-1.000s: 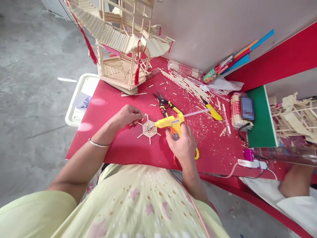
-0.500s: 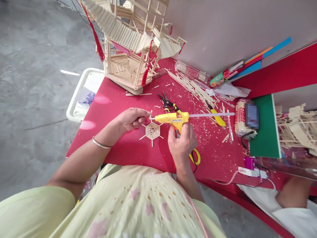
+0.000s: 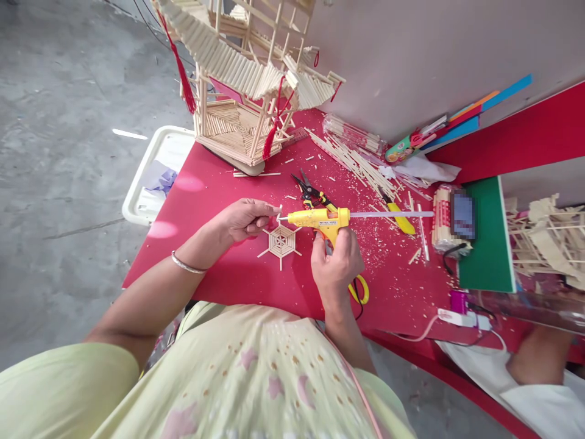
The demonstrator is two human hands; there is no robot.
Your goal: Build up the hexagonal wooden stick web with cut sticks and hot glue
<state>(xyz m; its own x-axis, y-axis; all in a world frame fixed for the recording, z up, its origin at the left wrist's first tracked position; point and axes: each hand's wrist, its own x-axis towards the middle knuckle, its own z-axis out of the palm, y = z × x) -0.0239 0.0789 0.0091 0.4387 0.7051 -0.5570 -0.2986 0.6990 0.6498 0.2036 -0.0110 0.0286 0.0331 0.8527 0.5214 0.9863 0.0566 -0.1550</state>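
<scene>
the glue gun (image 3: pixel 319 217) is plastic, the lattice (image 3: pixel 281 242) wood.

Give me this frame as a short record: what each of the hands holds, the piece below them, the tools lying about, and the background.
Left hand: pinching a small stick
Right hand: gripping a glue gun, nozzle at or very near that stick
Below: six-spoked web of sticks, flat on the red table
Tools lying: pliers; yellow knife
Background: model building with red tassels; loose sticks

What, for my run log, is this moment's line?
Left hand: pinches stick | right hand: holds glue gun | stick web: on table
</scene>
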